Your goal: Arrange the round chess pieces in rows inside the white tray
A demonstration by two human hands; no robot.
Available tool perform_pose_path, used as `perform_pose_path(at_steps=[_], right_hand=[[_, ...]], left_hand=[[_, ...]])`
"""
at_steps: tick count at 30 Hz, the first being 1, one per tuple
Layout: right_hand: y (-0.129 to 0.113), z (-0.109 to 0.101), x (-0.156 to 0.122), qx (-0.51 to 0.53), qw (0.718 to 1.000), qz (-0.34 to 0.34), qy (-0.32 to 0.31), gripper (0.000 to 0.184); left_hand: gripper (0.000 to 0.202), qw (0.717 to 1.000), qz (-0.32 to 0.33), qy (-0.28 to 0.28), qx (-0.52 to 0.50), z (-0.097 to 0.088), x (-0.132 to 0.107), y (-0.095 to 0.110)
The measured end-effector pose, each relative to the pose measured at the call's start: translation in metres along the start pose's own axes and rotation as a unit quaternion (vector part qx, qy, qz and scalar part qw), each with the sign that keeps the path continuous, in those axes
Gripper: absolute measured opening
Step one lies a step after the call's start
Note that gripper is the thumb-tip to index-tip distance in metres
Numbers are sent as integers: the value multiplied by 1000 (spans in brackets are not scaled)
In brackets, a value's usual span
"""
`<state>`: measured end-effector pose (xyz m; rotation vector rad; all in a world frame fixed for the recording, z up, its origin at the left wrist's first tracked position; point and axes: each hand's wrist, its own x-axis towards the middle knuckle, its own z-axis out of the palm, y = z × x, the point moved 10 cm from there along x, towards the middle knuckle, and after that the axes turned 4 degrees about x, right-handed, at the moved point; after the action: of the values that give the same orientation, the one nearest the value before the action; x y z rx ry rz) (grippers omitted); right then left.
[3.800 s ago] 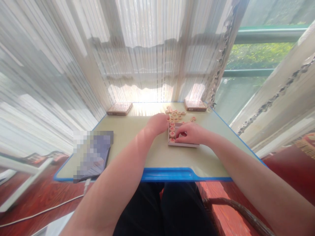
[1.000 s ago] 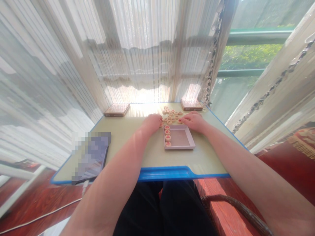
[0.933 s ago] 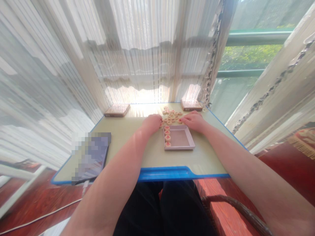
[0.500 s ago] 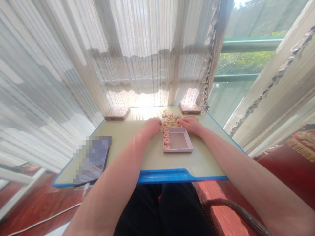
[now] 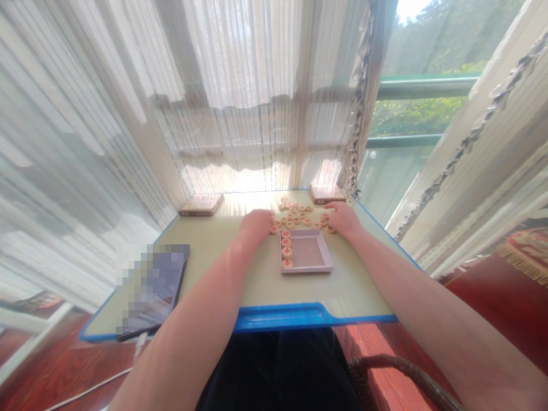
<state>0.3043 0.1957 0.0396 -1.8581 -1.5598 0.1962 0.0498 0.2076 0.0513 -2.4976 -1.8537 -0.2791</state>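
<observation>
Several round wooden xiangqi pieces (image 5: 295,218) with painted characters lie loose on the pale table, behind a shallow white box (image 5: 328,251). Inside the box, a column of red-marked pieces (image 5: 286,252) runs along its left wall. My left hand (image 5: 257,222) is at the left edge of the loose pieces, its fingers curled against a xiangqi piece (image 5: 272,218) and partly hidden by the hand's back. At the right edge, my right hand (image 5: 341,217) has its index finger stretched out, with a xiangqi piece (image 5: 325,217) beside its fingers.
Two flat boxes (image 5: 201,204) (image 5: 327,193) lie at the table's far corners. A dark tablet (image 5: 156,291), partly blurred, rests on the left with a white cable attached. The table's blue front edge (image 5: 280,317) is close to my lap. Sheer curtains (image 5: 252,131) hang behind.
My right hand has moved right, away from the middle of the loose pieces, and its index finger has stretched out. Pieces now lie more spread out. My left hand has shifted slightly left.
</observation>
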Motion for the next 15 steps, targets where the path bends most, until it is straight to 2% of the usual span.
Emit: perform_pose_path(at_steps=[6, 8, 12, 15], right_hand=[[3, 4, 2, 11, 1000, 14, -19, 38], [-6, 8, -1, 28, 999, -15, -33, 39], [-36, 17, -12, 59, 988, -117, -81, 39], [-46, 22, -18, 50, 980, -155, -114, 35]], left_hand=[[34, 1000, 11, -3, 6, 4, 1, 0], [34, 1000, 15, -6, 4, 5, 1, 1], [36, 1000, 10, -9, -10, 2, 0, 1], [39, 1000, 18, -2, -10, -1, -1, 3]])
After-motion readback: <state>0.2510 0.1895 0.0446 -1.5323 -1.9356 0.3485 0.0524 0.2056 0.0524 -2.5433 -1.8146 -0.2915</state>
